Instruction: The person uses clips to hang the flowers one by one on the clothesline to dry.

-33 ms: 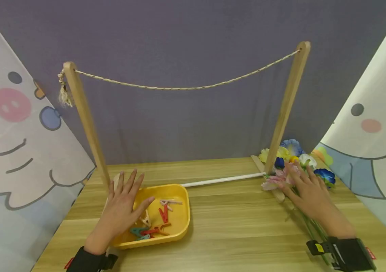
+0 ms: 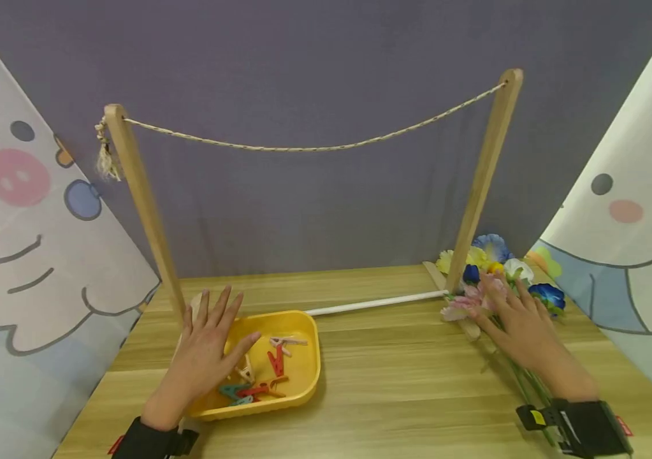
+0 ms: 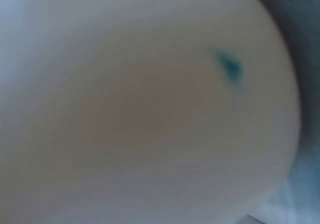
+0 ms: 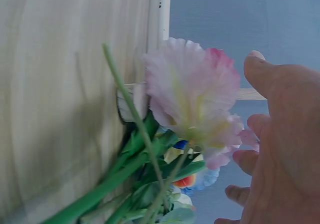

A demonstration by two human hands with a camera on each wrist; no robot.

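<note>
My left hand [image 2: 202, 354] hovers over or rests at the left side of a yellow plastic basket [image 2: 298, 370], fingers spread straight; contact cannot be told. Several clothespins lie in the basket, among them a red clothespin [image 2: 276, 361] and a white one [image 2: 288, 341]. At the right, my right hand [image 2: 529, 335] is spread above a bunch of artificial flowers, next to a pink flower [image 2: 457, 309]. In the right wrist view, the pink flower [image 4: 185, 89] stands beside the loosely extended fingers, with nothing gripped. A pale blur fills most of the left wrist view.
A wooden frame stands behind, with a left post [image 2: 144, 197], a right post [image 2: 483, 185] and a sagging rope [image 2: 303, 149] between their tops. A white rod [image 2: 380, 302] joins the posts low down. Blue, yellow and white flowers lie around the right post's foot.
</note>
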